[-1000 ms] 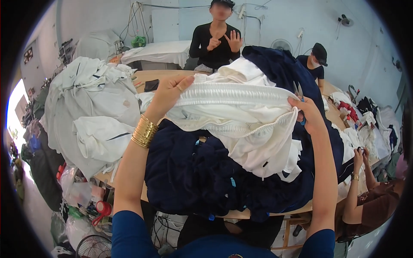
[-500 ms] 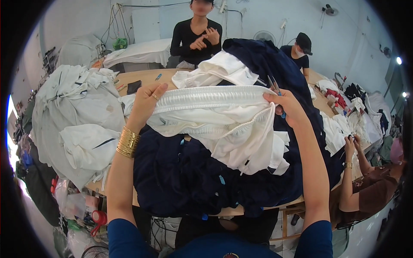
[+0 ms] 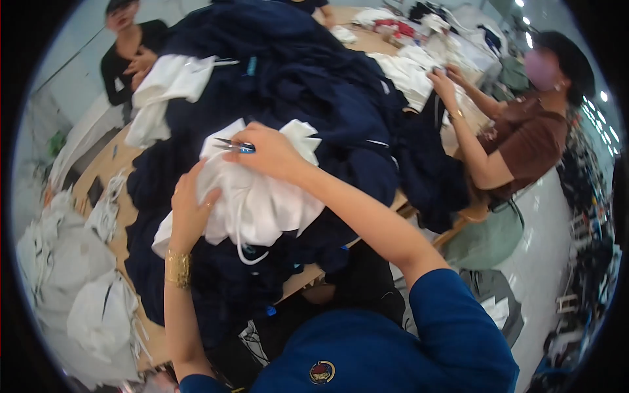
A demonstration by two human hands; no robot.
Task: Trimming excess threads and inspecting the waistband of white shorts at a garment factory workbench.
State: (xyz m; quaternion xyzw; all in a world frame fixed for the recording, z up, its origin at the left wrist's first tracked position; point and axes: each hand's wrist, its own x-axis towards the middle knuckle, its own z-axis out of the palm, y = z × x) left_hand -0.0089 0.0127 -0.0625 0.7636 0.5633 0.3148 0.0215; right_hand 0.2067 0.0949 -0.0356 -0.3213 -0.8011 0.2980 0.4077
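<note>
So we've got a white garment (image 3: 262, 213) bunched up in front of us, sitting on top of a big navy fabric pile (image 3: 321, 85) that covers much of the wooden table (image 3: 113, 165). Our right hand (image 3: 267, 152) is over the upper part of the white cloth, fingers curled around small scissors (image 3: 246, 148) with a blue handle, blades pointing left; we can't tell if it's pinching any fabric too. Our left hand (image 3: 191, 200) is at the garment's left side, thumb apart from the fingers and against the cloth, though we can't tell how tight that grip is. Gold bangles (image 3: 178, 268) circle that wrist. A white cord (image 3: 240, 242) loops down the garment's front. Pale grey-white cloth (image 3: 65, 262) is heaped at lower left, and a co-worker in brown (image 3: 531, 137) is handling fabric over on our right.
</note>
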